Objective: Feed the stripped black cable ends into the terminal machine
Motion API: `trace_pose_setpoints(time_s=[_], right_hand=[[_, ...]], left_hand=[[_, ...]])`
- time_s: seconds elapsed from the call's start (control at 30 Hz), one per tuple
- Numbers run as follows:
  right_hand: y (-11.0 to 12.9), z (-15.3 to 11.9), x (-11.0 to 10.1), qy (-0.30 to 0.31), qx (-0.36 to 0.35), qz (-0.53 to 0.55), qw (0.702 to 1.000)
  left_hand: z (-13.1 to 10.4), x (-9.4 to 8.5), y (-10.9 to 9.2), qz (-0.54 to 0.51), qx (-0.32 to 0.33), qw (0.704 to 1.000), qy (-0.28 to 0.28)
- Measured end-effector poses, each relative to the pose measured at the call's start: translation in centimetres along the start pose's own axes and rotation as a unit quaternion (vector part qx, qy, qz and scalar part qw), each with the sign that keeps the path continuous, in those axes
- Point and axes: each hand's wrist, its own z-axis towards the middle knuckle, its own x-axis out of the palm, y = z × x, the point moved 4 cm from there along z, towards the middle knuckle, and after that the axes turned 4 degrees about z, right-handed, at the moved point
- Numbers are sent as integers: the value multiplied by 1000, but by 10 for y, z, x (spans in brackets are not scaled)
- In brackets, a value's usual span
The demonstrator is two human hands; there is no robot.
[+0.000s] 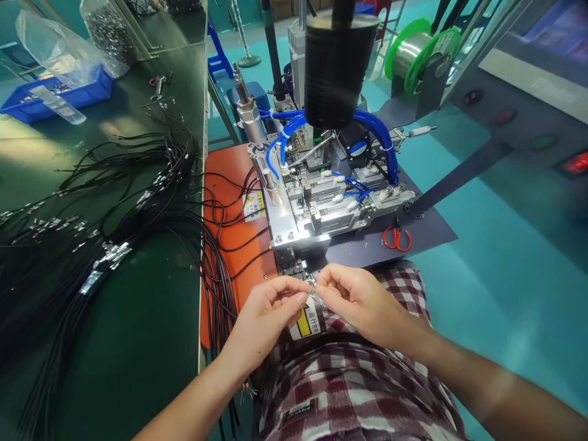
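Observation:
Close together at the front edge of a metal machine (321,196), my two hands pinch fine thin wires (312,290). My left hand (271,309) has thumb and forefinger pressed on them from the left. From the right, my right hand (353,297) grips the wire ends, its fingers curled. The wires are too small to make out fully, and a cable behind them is mostly hidden by my left hand. Just below my fingertips is a yellow and white label (307,321). Black cables (218,275) hang over the orange board (239,165) beside my left hand.
Bundles of black cables (114,245) lie on the dark green table (147,343) at left, near a blue bin (92,92). Red-handled scissors (397,239) rest on the grey plate. A black cylinder (337,73) hangs above the machine; a wire spool (420,55) stands behind.

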Motion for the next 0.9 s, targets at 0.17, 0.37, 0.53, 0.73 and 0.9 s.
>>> trace_pose_setpoints(time_s=[0.17, 0.37, 0.53, 0.73, 0.9], right_hand=[[-8, 2, 6, 11, 33, 177, 984], [-17, 8, 12, 106, 106, 309, 939], [-13, 13, 5, 130, 34, 252, 958], [-10, 15, 1, 138, -20, 162, 977], [-16, 13, 2, 29, -5, 168, 985]], left_hand=[[0, 1, 0, -39, 16, 999, 3], [-2, 4, -6, -48, 6, 999, 16], [-1, 4, -6, -16, -28, 999, 20], [-1, 5, -4, -1, -25, 1000, 18], [-1, 2, -1, -17, -18, 999, -48]])
